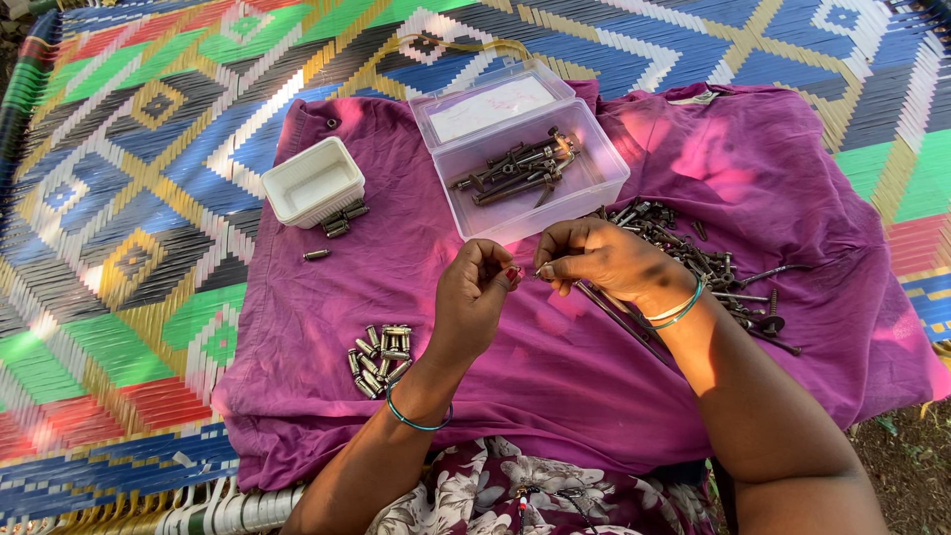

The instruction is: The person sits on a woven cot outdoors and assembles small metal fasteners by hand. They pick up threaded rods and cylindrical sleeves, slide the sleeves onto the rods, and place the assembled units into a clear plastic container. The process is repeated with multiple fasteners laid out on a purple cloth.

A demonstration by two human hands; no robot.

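My left hand (474, 302) and my right hand (602, 260) meet over the purple cloth (555, 376), fingertips nearly touching. Between them they pinch a small metal piece (525, 271); which part each hand grips is too small to tell. A long thin bolt (616, 317) lies under my right wrist. Right of that hand spreads a heap of dark bolts and screws (708, 263). Below my left hand lies a cluster of several short metal nuts (380, 359).
A clear plastic box (584, 183) holding several dark bolts stands behind the hands, its lid open at the back. A white square tub (313, 181) sits at the left with a few nuts beside it. The cloth lies on a colourful woven cot (129, 248).
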